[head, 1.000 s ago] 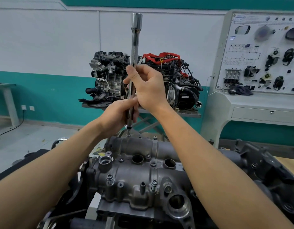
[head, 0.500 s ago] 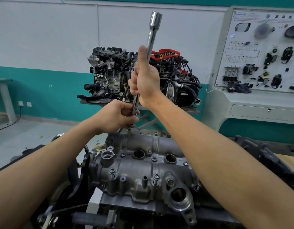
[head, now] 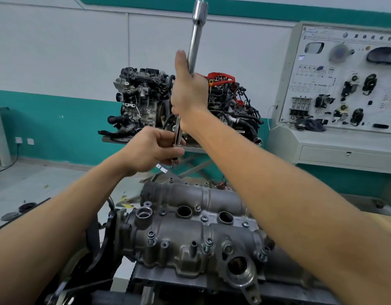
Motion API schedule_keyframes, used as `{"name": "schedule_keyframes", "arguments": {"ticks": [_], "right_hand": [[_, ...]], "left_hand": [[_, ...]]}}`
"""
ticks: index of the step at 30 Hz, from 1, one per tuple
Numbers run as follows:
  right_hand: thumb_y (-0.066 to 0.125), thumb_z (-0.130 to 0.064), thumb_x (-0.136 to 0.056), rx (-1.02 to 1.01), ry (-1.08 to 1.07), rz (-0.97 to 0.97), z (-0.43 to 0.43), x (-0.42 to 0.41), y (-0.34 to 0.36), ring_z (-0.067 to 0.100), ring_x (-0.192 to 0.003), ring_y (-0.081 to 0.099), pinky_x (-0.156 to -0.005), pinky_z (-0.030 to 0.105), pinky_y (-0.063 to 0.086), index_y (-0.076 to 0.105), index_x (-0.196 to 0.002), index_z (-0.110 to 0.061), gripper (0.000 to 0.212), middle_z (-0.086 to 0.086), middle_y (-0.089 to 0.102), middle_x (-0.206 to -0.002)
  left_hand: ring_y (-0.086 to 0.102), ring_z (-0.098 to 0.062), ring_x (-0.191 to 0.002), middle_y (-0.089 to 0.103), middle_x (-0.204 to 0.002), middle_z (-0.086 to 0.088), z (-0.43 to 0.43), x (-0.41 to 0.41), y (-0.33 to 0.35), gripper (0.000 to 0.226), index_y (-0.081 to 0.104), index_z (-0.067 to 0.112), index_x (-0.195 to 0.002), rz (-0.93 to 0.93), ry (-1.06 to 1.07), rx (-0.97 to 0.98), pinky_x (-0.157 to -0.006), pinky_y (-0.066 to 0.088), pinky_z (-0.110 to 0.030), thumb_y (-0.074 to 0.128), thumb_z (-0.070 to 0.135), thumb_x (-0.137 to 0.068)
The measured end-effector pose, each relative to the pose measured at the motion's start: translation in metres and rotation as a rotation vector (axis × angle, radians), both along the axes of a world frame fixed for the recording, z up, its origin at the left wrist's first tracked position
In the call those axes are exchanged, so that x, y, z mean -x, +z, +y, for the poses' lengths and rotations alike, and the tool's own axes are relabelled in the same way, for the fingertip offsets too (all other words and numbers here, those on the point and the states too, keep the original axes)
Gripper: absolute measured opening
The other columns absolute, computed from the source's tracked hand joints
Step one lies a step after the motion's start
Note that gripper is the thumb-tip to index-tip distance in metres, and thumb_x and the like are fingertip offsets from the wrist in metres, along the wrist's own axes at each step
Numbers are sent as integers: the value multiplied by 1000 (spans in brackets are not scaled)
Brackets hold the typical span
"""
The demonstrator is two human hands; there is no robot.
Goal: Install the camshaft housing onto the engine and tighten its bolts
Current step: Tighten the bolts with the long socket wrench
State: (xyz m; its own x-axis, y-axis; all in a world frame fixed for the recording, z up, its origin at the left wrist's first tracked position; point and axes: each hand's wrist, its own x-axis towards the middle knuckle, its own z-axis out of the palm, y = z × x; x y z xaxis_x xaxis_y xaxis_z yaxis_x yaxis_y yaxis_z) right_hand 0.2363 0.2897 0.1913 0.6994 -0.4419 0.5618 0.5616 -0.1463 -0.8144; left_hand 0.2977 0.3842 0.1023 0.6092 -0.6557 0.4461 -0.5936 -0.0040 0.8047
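Now higher: wrench point(head: 195, 40) off the housing point(head: 181, 236).

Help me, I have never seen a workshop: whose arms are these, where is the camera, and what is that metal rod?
The camera sits on a person's head, so the arms are theirs. The grey block below is a camshaft housing with bolts in it. Both hands grip one long wrench: left hand low, right hand higher. Its tip hangs above the housing's far edge. Behind stand other engines and a training board.
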Motion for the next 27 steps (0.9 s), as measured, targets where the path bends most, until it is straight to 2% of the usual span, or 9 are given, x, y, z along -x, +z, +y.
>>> {"name": "schedule_keyframes", "arguments": {"ticks": [2,4,8,12,15,18,20,24,27], "right_hand": [[48,-55,-99,22,18,47,4,7,14,11,-38,28,-40,26,26,33,-58,-21,56,-8,31,-43],[47,-55,-100,30,82,109,7,17,18,12,-39,28,-39,24,26,35,-62,-21,53,-7,31,-46],[45,-52,-102,-17,283,157,12,47,3,11,-40,24,-41,24,22,32,-60,-23,52,-7,29,-47],[44,-54,-101,-77,379,164,21,76,-23,11,-42,19,-42,23,18,28,-61,-24,52,-7,23,-49],[44,-55,-101,-68,361,167,29,92,-36,13,-43,19,-40,23,20,30,-60,-24,53,-7,25,-48],[44,-54,-101,-6,342,164,39,105,-41,13,-43,19,-41,24,20,30,-60,-24,53,-6,25,-49],[44,-53,-101,47,338,142,47,113,-40,13,-43,19,-42,23,18,30,-60,-24,53,-6,24,-49],[46,-50,-102,159,277,83,66,123,-33,14,-43,19,-42,23,17,26,-62,-24,52,-3,23,-49],[46,-50,-102,271,178,65,78,125,-30,17,-47,17,-47,32,14,23,-61,-23,54,3,20,-54]], "left_hand": [[76,-28,-81,77,-90,-19,4,5,9,40,72,-1,-104,12,-18,15,-79,63,-43,77,24,-74],[76,-31,-81,76,-91,-21,11,14,10,41,71,-2,-105,25,-44,12,-75,64,-39,77,24,-74],[77,-29,-78,78,-88,-16,37,46,-5,25,74,8,-103,9,-98,-38,-69,63,-33,78,18,-80],[71,-19,-72,77,-81,-13,54,79,-22,14,74,11,-95,-161,-81,-168,-68,57,-41,78,21,-87],[61,-14,-67,75,-81,-14,61,97,-30,14,72,11,-93,-189,-71,-189,-64,52,-38,78,22,-87],[61,-15,-65,74,-81,-13,64,109,-36,16,70,11,-91,-216,-13,-192,-70,54,-45,79,23,-86],[67,-16,-67,74,-82,-6,67,116,-36,14,69,14,-90,-244,1,-166,-72,56,-41,78,24,-86],[68,-5,-70,71,-79,12,74,125,-33,10,67,18,-93,-232,-30,-62,-63,55,-21,74,24,-90],[72,-16,-74,70,-79,12,78,129,-35,9,65,17,-95,-189,-50,-22,-66,57,-23,71,23,-93]]}}
